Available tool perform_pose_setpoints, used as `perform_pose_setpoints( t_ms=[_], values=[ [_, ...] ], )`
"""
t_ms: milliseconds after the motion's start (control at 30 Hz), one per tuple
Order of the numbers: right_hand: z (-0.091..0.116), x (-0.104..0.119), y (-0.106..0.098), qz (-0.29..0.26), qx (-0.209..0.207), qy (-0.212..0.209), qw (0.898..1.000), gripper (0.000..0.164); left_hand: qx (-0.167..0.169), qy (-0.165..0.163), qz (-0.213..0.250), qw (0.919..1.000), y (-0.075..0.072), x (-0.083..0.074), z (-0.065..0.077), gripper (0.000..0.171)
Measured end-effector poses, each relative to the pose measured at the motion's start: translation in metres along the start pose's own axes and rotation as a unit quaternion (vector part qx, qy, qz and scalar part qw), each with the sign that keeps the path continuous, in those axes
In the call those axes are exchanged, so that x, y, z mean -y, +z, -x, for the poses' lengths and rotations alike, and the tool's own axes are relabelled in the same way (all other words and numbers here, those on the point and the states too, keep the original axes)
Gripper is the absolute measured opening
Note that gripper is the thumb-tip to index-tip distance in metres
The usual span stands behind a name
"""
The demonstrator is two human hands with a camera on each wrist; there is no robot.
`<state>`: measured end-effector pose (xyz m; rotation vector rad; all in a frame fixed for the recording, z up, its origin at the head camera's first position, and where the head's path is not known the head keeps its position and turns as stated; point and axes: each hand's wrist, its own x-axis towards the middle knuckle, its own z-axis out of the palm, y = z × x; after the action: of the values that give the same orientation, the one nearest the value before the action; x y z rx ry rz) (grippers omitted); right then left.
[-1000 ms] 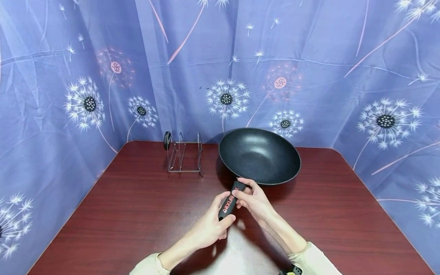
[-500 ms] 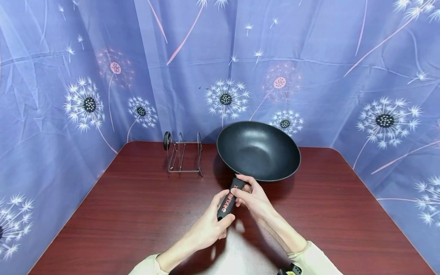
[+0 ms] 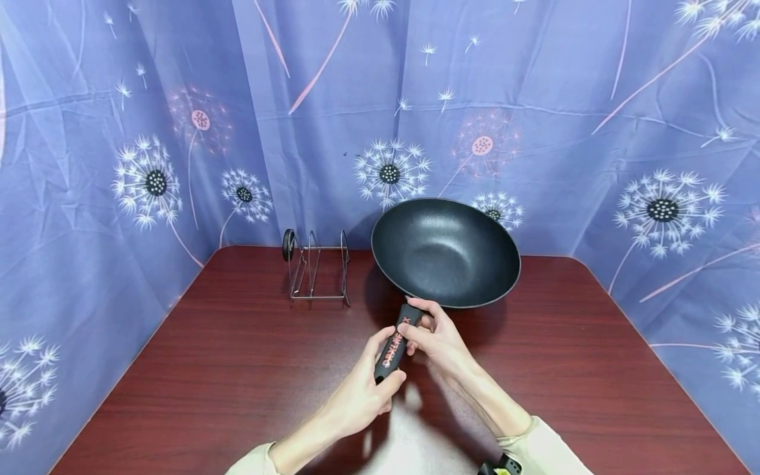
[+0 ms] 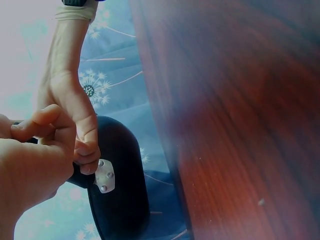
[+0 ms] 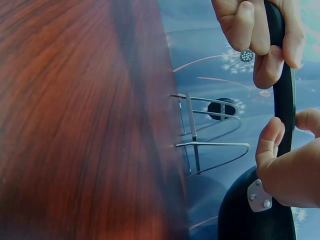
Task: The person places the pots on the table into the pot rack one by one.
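Observation:
A black wok [image 3: 445,257] is held by its long handle, its inside facing back toward me. Backdrop shows between wok and table in the left wrist view. My left hand [image 3: 365,389] grips the lower end of the black handle [image 3: 392,349], which bears red lettering. Closer to the bowl, my right hand [image 3: 439,340] pinches the handle between thumb and fingers. A riveted metal bracket [image 5: 259,196] joins handle and bowl, seen from beneath in the right wrist view.
A wire rack [image 3: 320,297] stands at the back of the dark red wooden table [image 3: 237,369], left of the wok. It has a black round piece [image 3: 288,245] at its left end. A blue dandelion-print curtain [image 3: 332,145] hangs close behind and along both sides.
The wok's bowl has risen in the head view and its inside faces me more. Both hands keep their hold, the right one moving up very slightly.

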<state>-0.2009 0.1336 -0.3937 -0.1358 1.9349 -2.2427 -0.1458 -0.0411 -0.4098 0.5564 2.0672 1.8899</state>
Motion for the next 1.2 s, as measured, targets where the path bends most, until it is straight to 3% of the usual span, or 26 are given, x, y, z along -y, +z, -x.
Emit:
perform_pose_setpoints(
  t_ms=[267,667,967,1200],
  values=[
    [0.002,0.004,0.0,0.025,0.004,-0.021,0.999,0.059,0.008,0.018,0.021,0.9996,0.002,0.0,0.001,0.066],
    [0.005,0.012,0.005,0.055,0.006,-0.038,0.998,0.057,-0.008,0.033,0.005,0.9994,0.004,-0.004,0.005,0.065],
    [0.006,0.014,0.007,0.065,0.015,-0.06,0.996,0.057,-0.027,0.051,-0.024,0.998,0.006,-0.002,0.007,0.067],
    [0.006,0.016,0.009,0.071,0.024,-0.082,0.994,0.057,-0.06,0.084,-0.064,0.9926,0.009,-0.002,0.01,0.069]
  ],
)
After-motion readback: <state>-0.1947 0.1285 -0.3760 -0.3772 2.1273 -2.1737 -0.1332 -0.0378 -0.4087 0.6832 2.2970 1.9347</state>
